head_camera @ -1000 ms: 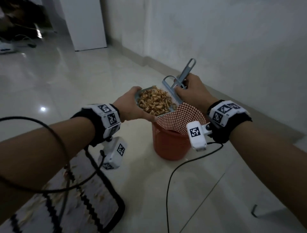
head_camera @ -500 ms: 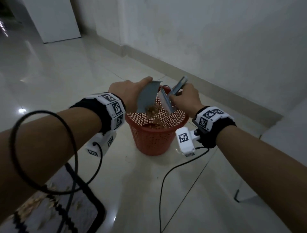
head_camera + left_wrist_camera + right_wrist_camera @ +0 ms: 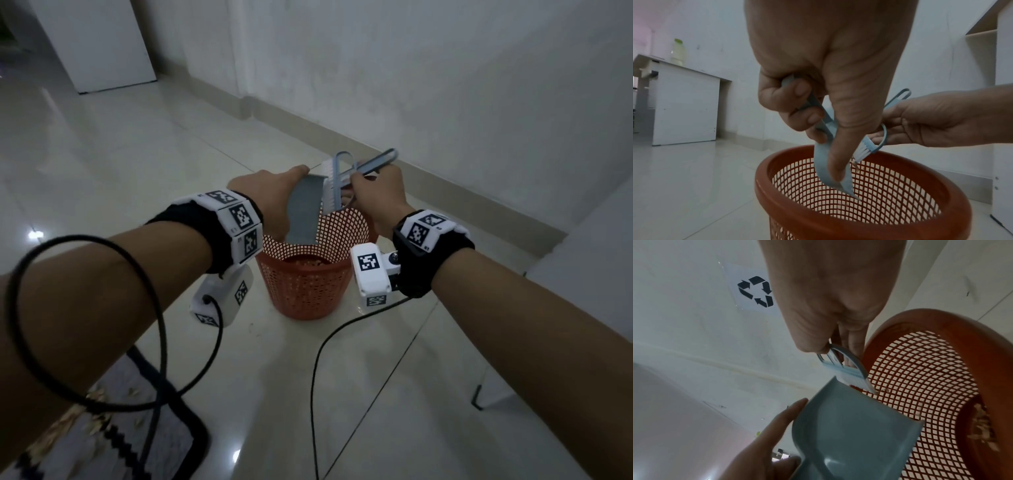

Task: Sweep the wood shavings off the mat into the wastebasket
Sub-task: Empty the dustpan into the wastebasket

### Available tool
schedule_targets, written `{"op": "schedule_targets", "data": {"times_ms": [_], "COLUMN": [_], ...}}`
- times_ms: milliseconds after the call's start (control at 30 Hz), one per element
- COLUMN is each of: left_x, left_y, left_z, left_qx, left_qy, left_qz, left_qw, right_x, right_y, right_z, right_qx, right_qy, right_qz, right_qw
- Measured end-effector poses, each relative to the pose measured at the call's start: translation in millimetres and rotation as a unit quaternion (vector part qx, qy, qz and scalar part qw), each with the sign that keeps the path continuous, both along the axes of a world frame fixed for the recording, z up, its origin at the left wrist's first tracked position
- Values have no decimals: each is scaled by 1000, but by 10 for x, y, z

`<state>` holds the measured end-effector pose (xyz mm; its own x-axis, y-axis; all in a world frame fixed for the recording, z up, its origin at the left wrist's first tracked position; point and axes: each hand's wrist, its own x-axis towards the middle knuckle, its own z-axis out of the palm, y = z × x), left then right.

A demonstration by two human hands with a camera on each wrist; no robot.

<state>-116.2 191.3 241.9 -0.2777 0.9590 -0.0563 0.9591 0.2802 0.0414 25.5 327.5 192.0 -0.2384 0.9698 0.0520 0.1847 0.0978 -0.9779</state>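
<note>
My left hand (image 3: 274, 195) grips a small grey-blue dustpan (image 3: 305, 209), tipped steeply with its lip down over the orange mesh wastebasket (image 3: 308, 291). The pan's inside (image 3: 855, 434) looks bare. My right hand (image 3: 376, 192) holds a little blue brush (image 3: 337, 186) by its handle, its white bristles (image 3: 863, 152) against the pan's upper edge. Wood shavings (image 3: 308, 263) lie in the bottom of the basket. The patterned mat (image 3: 102, 445) lies at the lower left, with shavings (image 3: 78, 418) scattered on it.
The basket stands on a glossy tiled floor (image 3: 102, 171) near a white wall with a skirting board (image 3: 445, 185). Black cables (image 3: 315, 377) trail from both wrists across the floor. A white cabinet (image 3: 96, 44) stands far left, and white furniture (image 3: 589, 274) at the right.
The dustpan was level and full of shavings over the basket; it has tipped over and emptied into it. The brush has come down against the pan.
</note>
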Motion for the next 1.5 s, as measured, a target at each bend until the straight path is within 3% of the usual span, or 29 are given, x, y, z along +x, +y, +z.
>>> {"op": "schedule_targets", "data": {"times_ms": [100,267,500,733,933,1100,1267,1500], "left_x": [-12,68,106,89,-100,-416,-797,-981], "left_y": [-15,-7,-70,-105,-310,-1005,-2139,-3704], "left_z": [80,111,30,51,89,67,-94,-620], "left_qx": [18,10,46,64,146,242,255,198], "left_qy": [-14,-44,-87,-137,-248,-283,-296,-277], "left_qz": [13,20,50,62,104,168,252,331], "left_qw": [1000,999,994,987,952,913,885,880], "right_x": [14,-93,-216,-148,-270,-621,-999,-1485], "right_y": [-37,-31,260,-303,-710,-1335,-2115,-3137], "right_z": [-17,-157,-475,-24,204,299,192,-220], "right_qx": [27,-24,-65,-139,-154,-183,-201,-219], "right_qy": [-15,35,73,146,226,285,223,95], "right_qz": [-11,-4,-106,-95,-59,68,227,409], "right_qw": [999,999,990,975,960,938,927,881]}}
